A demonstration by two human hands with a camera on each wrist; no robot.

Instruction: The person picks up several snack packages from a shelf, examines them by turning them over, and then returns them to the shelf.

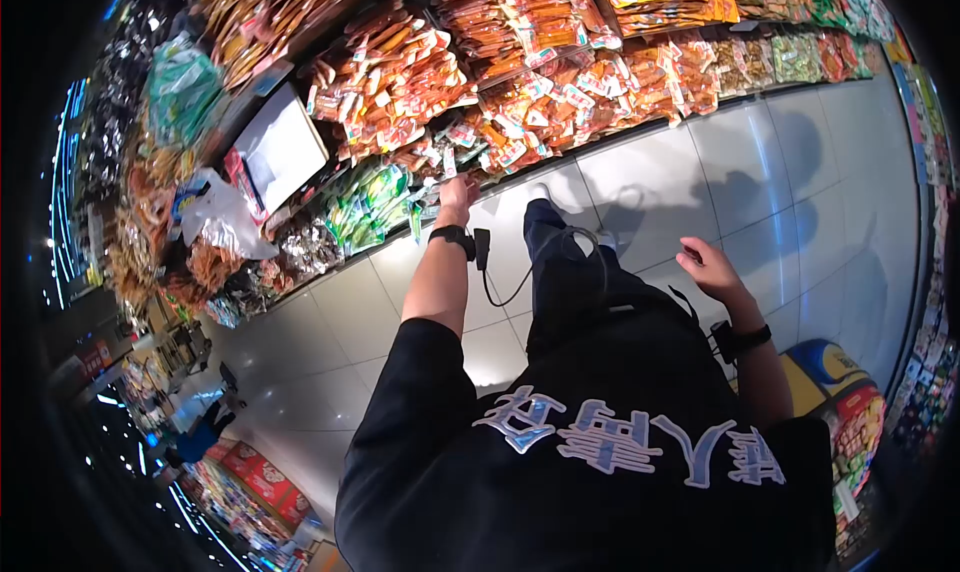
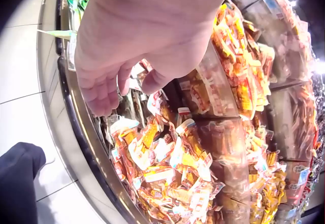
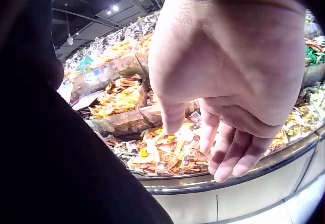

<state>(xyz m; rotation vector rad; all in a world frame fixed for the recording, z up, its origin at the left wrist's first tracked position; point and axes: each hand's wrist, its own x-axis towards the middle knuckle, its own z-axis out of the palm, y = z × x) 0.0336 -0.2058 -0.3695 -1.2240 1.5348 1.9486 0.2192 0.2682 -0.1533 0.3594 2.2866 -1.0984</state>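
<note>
One black shirt (image 1: 420, 472) with four characters (image 1: 610, 438), bottom centre. Two hands: left hand (image 1: 455, 200), upper centre, fingers together, bent over packets (image 1: 455, 144), contact unclear; right hand (image 1: 712, 272), right of centre, fingers loosely bent, holding nothing.

Shop, likely snack section of supermarket: tiered bins (image 3: 119, 120) heaped with small wrapped packets (image 1: 385, 87), same kinds grouped together; tiled floor (image 1: 330, 322); more packed goods (image 1: 250, 477) beyond; ceiling lights (image 3: 115, 8) overhead.
</note>
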